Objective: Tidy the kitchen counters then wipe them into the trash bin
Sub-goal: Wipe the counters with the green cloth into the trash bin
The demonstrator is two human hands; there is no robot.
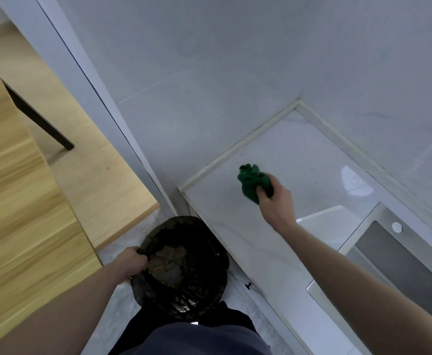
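— Looking down from head height: what are the hands doing?

— The right hand [274, 198] reaches out over the white counter [235, 226], fingers closed round a bunched green cloth [251, 181]. The cloth presses on the counter close to its far left corner, where two pale raised edges meet the grey wall [209, 60].

— And the other hand?

— The left hand [130, 263] is low, curled tight on the near left rim of the bin [184, 265].

— Where is the bin?

— On the pale floor [117, 303], just beside the counter's front edge and below it, between the counter and the person's dark trousers [184, 339]. It is round, black and meshed, lined with a dark bag. Crumpled brownish rubbish lies inside; what it is, I cannot tell.

— Anything on the counter?

— A few small dark specks near the cloth and along the back edge. To the right, set into the counter, a steel sink [402, 265] with a white round cap on its rim. The surface is glossy and reflects light.

— What is on the left?

— A light wooden floor [81, 162] beyond a grey door frame [69, 60], with one dark slanted furniture leg [38, 119] standing on it. A wooden panel [17, 213] fills the near left side.

— Are the hands close together?

— No, well apart: one low at the bin, one higher on the counter.
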